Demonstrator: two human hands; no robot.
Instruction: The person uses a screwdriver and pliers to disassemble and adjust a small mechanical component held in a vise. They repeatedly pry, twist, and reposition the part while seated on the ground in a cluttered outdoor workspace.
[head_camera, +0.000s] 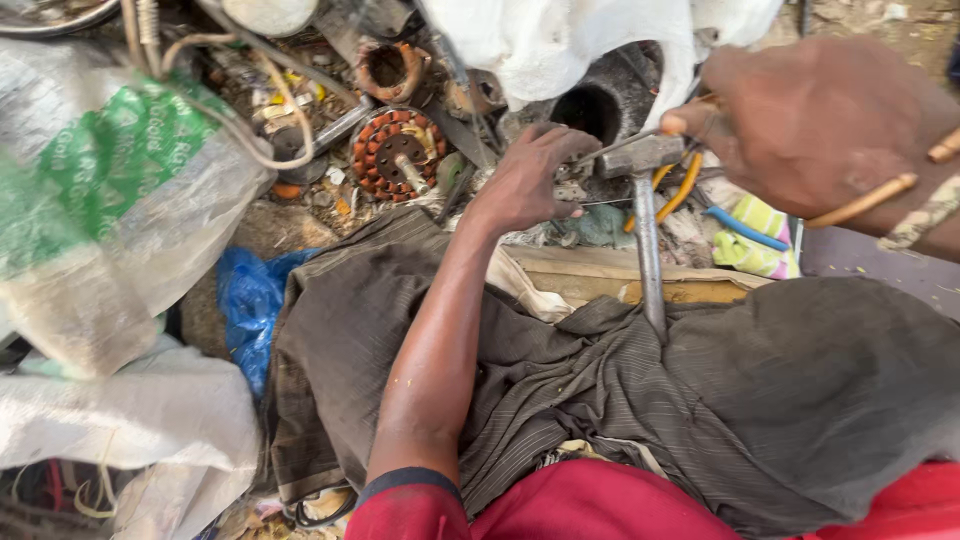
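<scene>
The left hand (525, 180) is reaching forward over the lap, its fingers curling down onto small grey scrap just beside the steel head of a metal hammer (645, 215). The hammer is lying with its handle on the dark striped cloth (560, 380) covering the knees. The right hand (810, 125) is hovering close to the camera, pinching a thin orange-tipped tool; what sort of tool it is cannot be told. A round copper-wound motor stator (398, 152) is lying among the scrap left of the left hand.
</scene>
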